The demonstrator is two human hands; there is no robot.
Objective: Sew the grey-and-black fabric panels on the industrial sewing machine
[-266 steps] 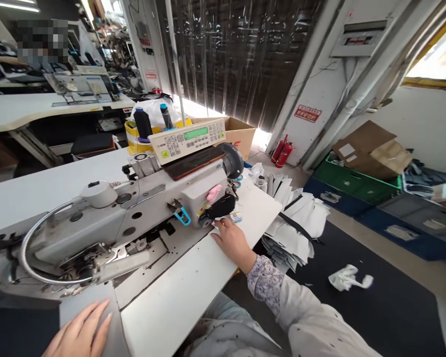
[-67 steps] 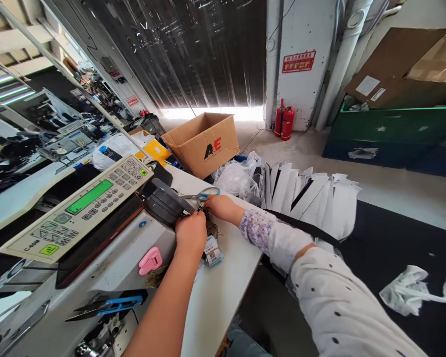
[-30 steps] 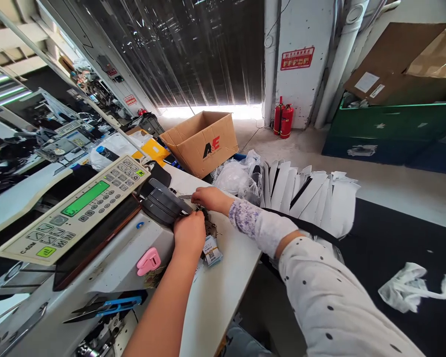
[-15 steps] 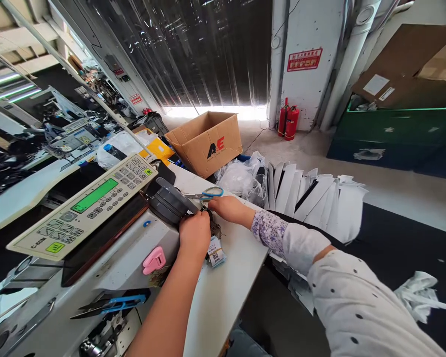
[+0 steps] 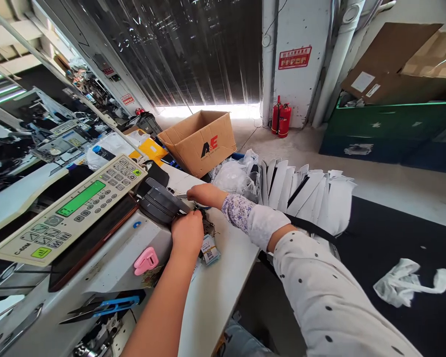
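My left hand (image 5: pixel 188 233) is closed in a fist at the right end of the sewing machine (image 5: pixel 107 258), against the dark handwheel (image 5: pixel 159 203). It presses on a small dark clump (image 5: pixel 208 227) that I cannot make out. A little tag with a printed code (image 5: pixel 209 251) lies right beside it. My right hand (image 5: pixel 204 194) reaches in from the right with its fingers curled down over scissors. Only a thin metal tip (image 5: pixel 181 196) of them shows. Both hands nearly touch on the white table (image 5: pixel 223 277).
A beige control panel (image 5: pixel 70 208) sits on the machine, with a pink clip (image 5: pixel 145 260) and blue thread snips (image 5: pixel 104 307) lower down. Behind are a cardboard box (image 5: pixel 198 141) and a plastic bag (image 5: pixel 238 176). Stacked white fabric pieces (image 5: pixel 308 191) and a white rag (image 5: pixel 409 282) lie to the right.
My right hand has slid left over the scissors, so their blue handles no longer show. My left fist stays by the handwheel. The view has shifted slightly.
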